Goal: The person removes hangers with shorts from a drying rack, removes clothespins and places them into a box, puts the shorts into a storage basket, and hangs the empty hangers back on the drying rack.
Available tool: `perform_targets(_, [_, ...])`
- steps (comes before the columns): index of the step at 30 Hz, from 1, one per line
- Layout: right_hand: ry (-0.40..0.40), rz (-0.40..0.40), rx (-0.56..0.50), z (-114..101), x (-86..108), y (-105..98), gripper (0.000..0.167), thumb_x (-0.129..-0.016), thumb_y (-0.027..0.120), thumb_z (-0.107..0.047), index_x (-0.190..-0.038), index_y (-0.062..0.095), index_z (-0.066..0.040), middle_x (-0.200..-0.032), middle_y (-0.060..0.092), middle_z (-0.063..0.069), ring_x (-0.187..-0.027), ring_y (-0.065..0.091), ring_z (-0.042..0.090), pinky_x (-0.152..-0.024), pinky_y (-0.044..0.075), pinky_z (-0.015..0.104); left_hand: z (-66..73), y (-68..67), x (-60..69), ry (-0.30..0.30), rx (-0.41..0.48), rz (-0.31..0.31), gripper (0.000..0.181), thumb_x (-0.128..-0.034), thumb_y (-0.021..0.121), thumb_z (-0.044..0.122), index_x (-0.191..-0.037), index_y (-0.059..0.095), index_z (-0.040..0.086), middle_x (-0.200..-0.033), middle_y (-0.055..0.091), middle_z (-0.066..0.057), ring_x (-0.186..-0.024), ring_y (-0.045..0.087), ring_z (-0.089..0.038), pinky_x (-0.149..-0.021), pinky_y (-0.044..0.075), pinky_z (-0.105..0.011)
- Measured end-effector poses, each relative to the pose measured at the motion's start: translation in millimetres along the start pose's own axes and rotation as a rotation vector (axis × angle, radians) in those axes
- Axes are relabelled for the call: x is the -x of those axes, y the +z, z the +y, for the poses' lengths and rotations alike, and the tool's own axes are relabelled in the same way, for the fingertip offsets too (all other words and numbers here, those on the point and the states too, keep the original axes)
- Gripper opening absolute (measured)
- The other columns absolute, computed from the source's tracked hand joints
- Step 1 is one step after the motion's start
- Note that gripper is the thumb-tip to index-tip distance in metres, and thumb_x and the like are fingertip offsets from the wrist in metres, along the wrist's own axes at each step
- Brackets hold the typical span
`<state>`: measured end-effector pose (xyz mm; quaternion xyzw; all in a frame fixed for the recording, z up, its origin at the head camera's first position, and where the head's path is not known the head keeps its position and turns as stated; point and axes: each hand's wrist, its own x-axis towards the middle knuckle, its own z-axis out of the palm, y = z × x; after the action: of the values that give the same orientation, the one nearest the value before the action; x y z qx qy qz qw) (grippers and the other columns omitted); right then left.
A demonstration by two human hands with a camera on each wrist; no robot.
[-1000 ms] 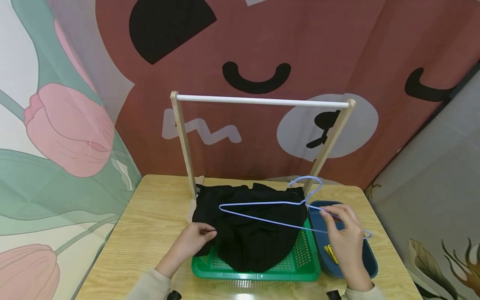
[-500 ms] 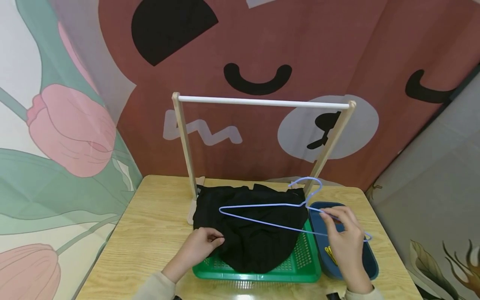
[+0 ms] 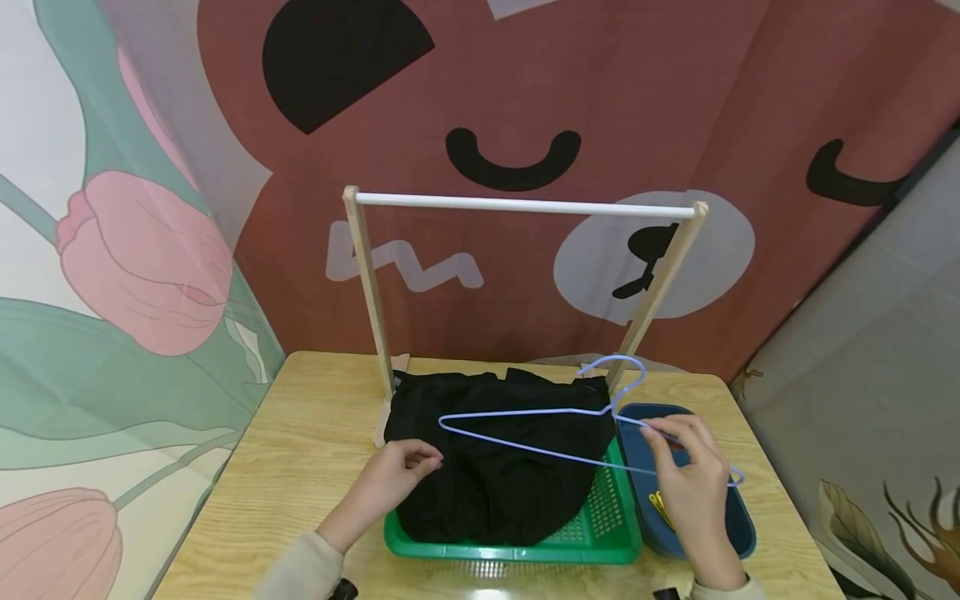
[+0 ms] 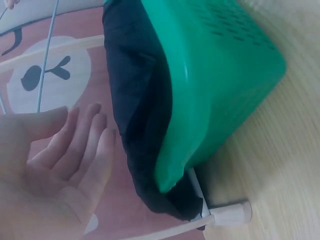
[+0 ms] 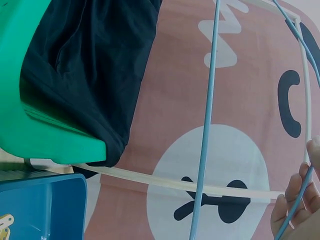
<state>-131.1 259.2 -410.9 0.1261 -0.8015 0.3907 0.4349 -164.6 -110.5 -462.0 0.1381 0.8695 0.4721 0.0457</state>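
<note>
Hanger (image 3: 612, 408) pinched, room below bar (image 3: 525, 203), cloth (image 3: 517, 492) overhanging basket (image 3: 517, 552)

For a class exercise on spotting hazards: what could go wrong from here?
The hanger could twist or tip, as only the right hand holds it, well off its middle. The black cloth drapes over the far rim of the basket, so it might slide off, particularly as the left hand isn't gripping it.

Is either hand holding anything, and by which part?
The right hand pinches the blue hanger by one shoulder, near the hook; the left hand holds nothing.
</note>
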Motion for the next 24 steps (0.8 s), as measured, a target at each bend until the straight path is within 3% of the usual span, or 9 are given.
perform_targets(5, [0.002, 0.008, 0.009, 0, 0.5, 0, 0.023, -0.075, 0.075, 0.019, -0.091, 0.074, 0.002, -0.087, 0.063, 0.011, -0.083, 0.055, -0.001, -0.075, 0.042, 0.011, 1.8, -9.9, -3.0, -0.025, 0.000, 0.118, 0.011, -0.0973, 0.065, 0.013, -0.103, 0.074, 0.012, -0.095, 0.071, 0.006, -0.089, 0.065, -0.013, -0.079, 0.054, -0.037])
perform_targets(8, [0.012, 0.003, 0.012, -1, 1.2, -1, 0.024, -0.074, 0.075, 0.020, -0.091, 0.074, 0.002, -0.087, 0.063, 0.011, -0.084, 0.054, -0.002, -0.076, 0.041, 0.010, 1.3, -17.6, -6.0, -0.020, 0.010, 0.175, 0.014, -0.0983, 0.064, 0.015, -0.110, 0.072, 0.015, -0.099, 0.069, 0.005, -0.092, 0.063, -0.013, -0.081, 0.052, -0.034])
perform_targets(15, [0.042, -0.020, 0.009, -2, 0.7, -1, 0.024, -0.076, 0.075, 0.020, -0.092, 0.075, 0.002, -0.088, 0.063, 0.012, -0.084, 0.054, -0.003, -0.077, 0.042, 0.010, -3.4, -40.4, -17.5, 0.052, 0.050, 0.307, 0.030, -0.1024, 0.058, 0.028, -0.125, 0.065, 0.010, -0.122, 0.065, -0.007, -0.109, 0.060, -0.024, -0.091, 0.050, -0.045])
perform_targets(24, [0.058, -0.032, 0.030, -1, 2.1, -1, 0.022, -0.076, 0.075, 0.019, -0.091, 0.074, 0.003, -0.088, 0.063, 0.012, -0.084, 0.054, -0.004, -0.076, 0.043, 0.010, -8.3, -69.7, -41.8, 0.022, 0.180, 0.525, 0.036, -0.1041, 0.054, 0.029, -0.130, 0.059, 0.005, -0.126, 0.061, -0.012, -0.115, 0.056, -0.026, -0.095, 0.047, -0.044])
